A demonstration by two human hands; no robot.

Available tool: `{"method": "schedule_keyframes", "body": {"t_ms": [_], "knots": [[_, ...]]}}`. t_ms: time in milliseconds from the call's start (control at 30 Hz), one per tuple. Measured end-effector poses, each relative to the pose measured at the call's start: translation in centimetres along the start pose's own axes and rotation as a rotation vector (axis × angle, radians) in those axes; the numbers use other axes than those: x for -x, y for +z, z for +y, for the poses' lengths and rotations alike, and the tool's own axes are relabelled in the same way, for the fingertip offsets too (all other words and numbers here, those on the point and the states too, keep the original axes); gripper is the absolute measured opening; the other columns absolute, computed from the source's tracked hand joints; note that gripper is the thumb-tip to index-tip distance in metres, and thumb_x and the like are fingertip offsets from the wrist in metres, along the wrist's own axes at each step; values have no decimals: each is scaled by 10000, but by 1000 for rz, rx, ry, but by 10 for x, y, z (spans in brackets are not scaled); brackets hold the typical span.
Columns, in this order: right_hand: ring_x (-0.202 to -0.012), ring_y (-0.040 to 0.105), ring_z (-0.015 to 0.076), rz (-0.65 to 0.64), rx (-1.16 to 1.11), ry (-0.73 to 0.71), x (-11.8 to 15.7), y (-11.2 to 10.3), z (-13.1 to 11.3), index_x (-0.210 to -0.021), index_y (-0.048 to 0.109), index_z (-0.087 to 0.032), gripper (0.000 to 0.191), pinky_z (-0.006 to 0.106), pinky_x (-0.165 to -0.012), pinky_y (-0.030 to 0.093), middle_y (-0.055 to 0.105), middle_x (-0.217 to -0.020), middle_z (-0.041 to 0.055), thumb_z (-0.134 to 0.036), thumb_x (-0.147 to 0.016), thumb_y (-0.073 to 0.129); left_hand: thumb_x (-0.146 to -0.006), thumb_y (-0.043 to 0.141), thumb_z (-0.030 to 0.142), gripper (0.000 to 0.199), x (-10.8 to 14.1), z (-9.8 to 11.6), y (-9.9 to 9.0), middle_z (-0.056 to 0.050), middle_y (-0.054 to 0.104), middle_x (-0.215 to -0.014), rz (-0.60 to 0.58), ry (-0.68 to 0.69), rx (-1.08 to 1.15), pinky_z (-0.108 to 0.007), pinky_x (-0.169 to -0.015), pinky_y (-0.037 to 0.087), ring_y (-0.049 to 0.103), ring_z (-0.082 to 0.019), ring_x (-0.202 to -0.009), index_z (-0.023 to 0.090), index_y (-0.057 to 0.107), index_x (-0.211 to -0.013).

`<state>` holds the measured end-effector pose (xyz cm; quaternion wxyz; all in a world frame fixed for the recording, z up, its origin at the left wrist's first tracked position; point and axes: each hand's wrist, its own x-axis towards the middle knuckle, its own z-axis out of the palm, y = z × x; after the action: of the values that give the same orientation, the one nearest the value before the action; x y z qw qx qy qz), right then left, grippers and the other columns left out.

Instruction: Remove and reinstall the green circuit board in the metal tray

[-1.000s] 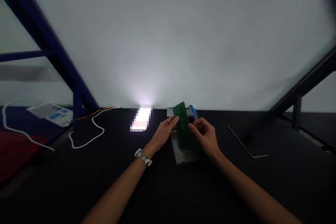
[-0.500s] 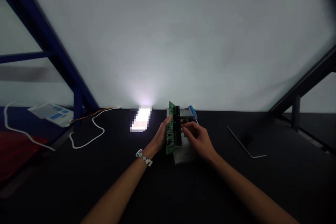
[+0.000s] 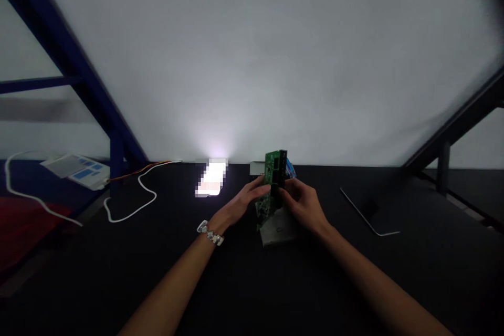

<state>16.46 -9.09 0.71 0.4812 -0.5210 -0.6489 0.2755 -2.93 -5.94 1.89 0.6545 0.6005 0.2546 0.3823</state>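
A green circuit board (image 3: 271, 163) with a black strip along its right side stands on edge between my hands. My left hand (image 3: 244, 202) grips it from the left, thumb across its face. At the board's right side, my right hand (image 3: 305, 202) is closed with thumb and fingertips on the black strip; part of those fingertips is hidden behind the board. Below and behind the board lies a flat grey plate or case (image 3: 277, 231). A blue-handled screwdriver (image 3: 290, 168) shows only in part beyond the board.
A glowing, pixelated panel (image 3: 212, 178) lies near the wall. To the left are a white cable (image 3: 129, 218), printed sheets (image 3: 84, 172) and red material (image 3: 27, 231). A bent metal rod (image 3: 362, 218) rests at right. Blue frame bars (image 3: 79, 73) rise on the left.
The circuit board has moved right and turned, so more of its green face shows. My left hand has shifted right with it, its thumb now lower on the face.
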Motion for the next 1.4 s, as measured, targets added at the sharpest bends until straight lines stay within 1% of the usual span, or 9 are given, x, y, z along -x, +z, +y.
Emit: {"method": "schedule_keyframes", "body": {"t_ms": [167, 333, 600, 700, 800, 900, 1000, 1200, 1400], "knots": [[-786, 660, 202, 107, -127, -71, -2, -8, -7, -1016, 640, -202, 192, 307, -678, 519, 709, -915, 48, -314, -861, 619, -753, 758, 317, 681, 0, 4, -8, -84, 507, -1423, -109, 23, -275, -532, -1093, 347, 469, -322, -1302, 294, 495, -1381], [-1097, 633, 249, 71, -236, -214, 1, -4, -12, -1100, 632, -254, 283, 386, -862, 535, 623, -1283, 72, -219, -821, 662, -667, 797, 210, 906, -1, -8, -13, -145, 470, -1430, -23, 118, -535, -572, -1063, 379, 472, -362, -1285, 264, 369, -1464], [-1195, 558, 255, -5, -123, -316, 5, 10, -23, -1167, 654, -332, 341, 442, -876, 558, 496, -1401, 46, -170, -880, 566, -677, 762, 169, 1032, -9, -29, -15, -151, 431, -1454, 16, 347, -644, -577, -1061, 384, 465, -356, -1291, 302, 184, -1521], [-1119, 560, 245, 3, -62, -299, 7, 12, -26, -1179, 664, -359, 365, 431, -843, 570, 508, -1255, 69, -175, -882, 559, -689, 744, 162, 1058, -12, -35, -17, -157, 391, -1477, 62, 406, -672, -577, -1064, 377, 439, -358, -1311, 304, 119, -1531], [-968, 582, 227, -66, -56, -291, 9, 11, -30, -1234, 636, -344, 362, 394, -777, 561, 552, -1073, 75, -224, -914, 518, -698, 723, 140, 1084, -12, -35, -18, -152, 370, -1484, 78, 418, -699, -571, -1080, 357, 411, -351, -1330, 307, 59, -1538], [-894, 588, 219, -120, -139, -237, 11, 6, -33, -1316, 555, -327, 386, 378, -754, 528, 589, -1009, 64, -281, -942, 469, -722, 706, 139, 1023, -10, -28, -18, -136, 365, -1476, 110, 431, -727, -549, -1106, 333, 385, -337, -1343, 309, 110, -1535], [-817, 597, 219, -59, -266, -93, 8, -4, -27, -1351, 488, -304, 436, 365, -715, 505, 617, -919, 44, -349, -918, 492, -734, 699, 154, 958, -7, -16, -19, -125, 359, -1467, 160, 451, -766, -540, -1103, 343, 373, -337, -1338, 307, 179, -1523], [-642, 584, 174, -86, -400, 187, -5, -21, -7, -1004, 635, -208, 329, 292, -561, 476, 637, -763, 25, -474, -811, 642, -696, 709, 148, 955, -1, 5, -23, -103, 351, -1466, 217, 485, -904, -553, -1109, 336, 344, -357, -1343, 313, 235, -1509], [-485, 457, 94, -100, -292, 134, -8, -23, -2, -867, 661, -187, 303, 233, -423, 392, 547, -646, -21, -469, -772, 714, -681, 706, 122, 968, 1, 12, -24, -87, 327, -1505, 248, 527, -915, -585, -1116, 322, 313, -377, -1373, 327, 239, -1503]]}}
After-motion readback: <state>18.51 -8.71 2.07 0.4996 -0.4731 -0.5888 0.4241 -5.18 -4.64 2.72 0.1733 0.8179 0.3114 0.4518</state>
